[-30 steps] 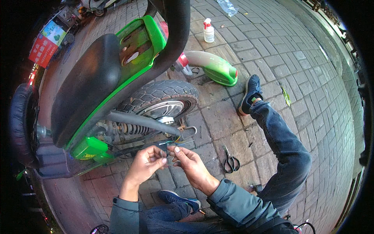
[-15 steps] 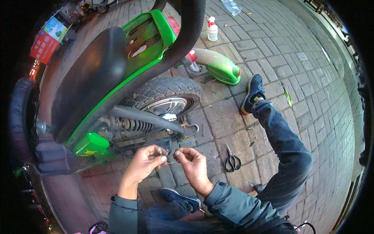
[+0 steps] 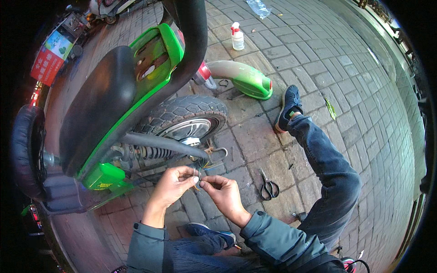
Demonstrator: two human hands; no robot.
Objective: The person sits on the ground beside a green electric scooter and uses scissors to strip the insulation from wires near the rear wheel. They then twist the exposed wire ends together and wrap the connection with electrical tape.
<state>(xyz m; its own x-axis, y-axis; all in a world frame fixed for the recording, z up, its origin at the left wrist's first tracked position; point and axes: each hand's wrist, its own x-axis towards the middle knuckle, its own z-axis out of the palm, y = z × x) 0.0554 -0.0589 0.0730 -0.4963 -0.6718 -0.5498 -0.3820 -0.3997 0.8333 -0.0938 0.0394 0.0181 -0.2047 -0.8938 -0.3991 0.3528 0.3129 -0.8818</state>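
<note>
My left hand [image 3: 170,187] is closed in a pinch on thin wires, with an orange-yellow end showing below the fingertips. Right beside it, my right hand [image 3: 222,193] pinches a thin dark wire between thumb and forefinger. The fingertips of both hands almost meet, so the exact join of the strands is hidden. Just beyond them, a bundle of loose coloured wires [image 3: 210,165] comes out near the end of the grey swingarm [image 3: 170,144]. Behind that stands the rear wheel [image 3: 217,110] of a green and black electric scooter [image 3: 101,98].
Black-handled scissors [image 3: 269,189] lie on the paving right of my hands. A green and white rear mudguard [image 3: 248,82] rests beyond the wheel, with a white spray bottle [image 3: 237,38] farther off. My outstretched leg [image 3: 325,157] bounds the right side.
My hands have come closer together, the right one shifting slightly left, and the wire ends now meet between the fingertips. The view has shifted a little; the scissors and mudguard stay put.
</note>
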